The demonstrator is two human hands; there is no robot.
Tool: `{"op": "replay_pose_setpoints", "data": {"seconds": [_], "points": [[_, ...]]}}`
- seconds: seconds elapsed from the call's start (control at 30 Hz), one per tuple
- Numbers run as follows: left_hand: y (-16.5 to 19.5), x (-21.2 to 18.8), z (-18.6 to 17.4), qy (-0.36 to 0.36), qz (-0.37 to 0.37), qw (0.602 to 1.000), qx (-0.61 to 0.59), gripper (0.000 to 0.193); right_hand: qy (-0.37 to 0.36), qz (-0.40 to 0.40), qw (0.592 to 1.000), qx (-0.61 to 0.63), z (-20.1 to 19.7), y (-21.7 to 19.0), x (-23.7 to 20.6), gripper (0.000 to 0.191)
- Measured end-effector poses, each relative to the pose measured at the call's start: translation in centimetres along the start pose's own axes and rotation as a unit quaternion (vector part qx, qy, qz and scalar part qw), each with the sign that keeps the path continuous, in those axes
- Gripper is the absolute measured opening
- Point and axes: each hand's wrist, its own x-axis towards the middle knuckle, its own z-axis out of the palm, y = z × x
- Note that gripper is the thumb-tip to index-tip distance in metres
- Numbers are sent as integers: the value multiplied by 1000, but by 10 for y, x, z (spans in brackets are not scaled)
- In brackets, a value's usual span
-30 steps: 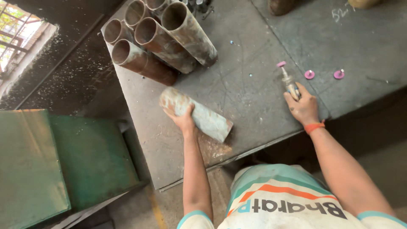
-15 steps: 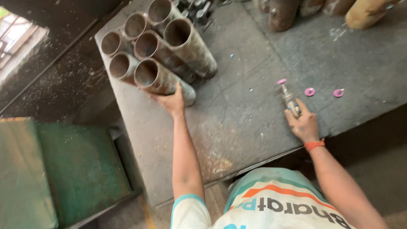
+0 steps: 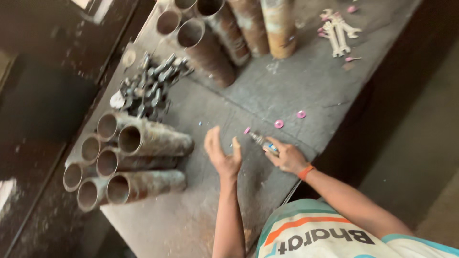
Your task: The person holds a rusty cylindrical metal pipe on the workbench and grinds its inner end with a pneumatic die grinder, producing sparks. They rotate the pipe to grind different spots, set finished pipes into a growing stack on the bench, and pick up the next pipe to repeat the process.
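So the left hand [image 3: 222, 155] has come off the pipe it was pushing half a second ago. That pipe now sits with the stack of rusty pipes [image 3: 125, 162] at the left of the frame, 6 open ends showing, lying on their sides and touching one another. The hand is empty now, fingers apart and a bit curled, hovering over bare desk [image 3: 191, 220] just right of the stack. Looks like that piece is parked and the hand is free for whatever it grabs next.

Above the stack, upper left of centre, there's a heap of dark bolts and fittings [image 3: 146, 91], and behind that a second group of bigger pipes [image 3: 215, 33] along the top edge.

Moving right: the right hand [image 3: 286, 157] is in the same spot as before, fingers clamped on the small hand grinder [image 3: 260, 139], whose pink tip points up and left, close to the left hand. 2 pink grinding discs [image 3: 278, 123] lie just beyond the tip. Spanners [image 3: 338, 33] are well apart at the upper right.

Room-wise: the left hand has open desk between the stack and the grinder, and more toward the bottom of the frame. The desk's near edge runs right under the right wrist, so not much slack there. The stack's open ends look close to the left edge.
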Motion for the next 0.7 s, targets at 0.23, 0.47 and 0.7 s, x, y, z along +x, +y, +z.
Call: {"op": "replay_pose_setpoints", "data": {"seconds": [0.23,0.47,0.7], "points": [[73,130,95,-113,181,973,-83,46,29,-105,993,49,-2,7,-2,56],[105,256,213,-100,304,947,19,79,-15,-29,999,36,-12,5,-6,61],[79,244,256,-201,247,934,165,60,-9,-55,997,58,-17,5,-10,60]]}}
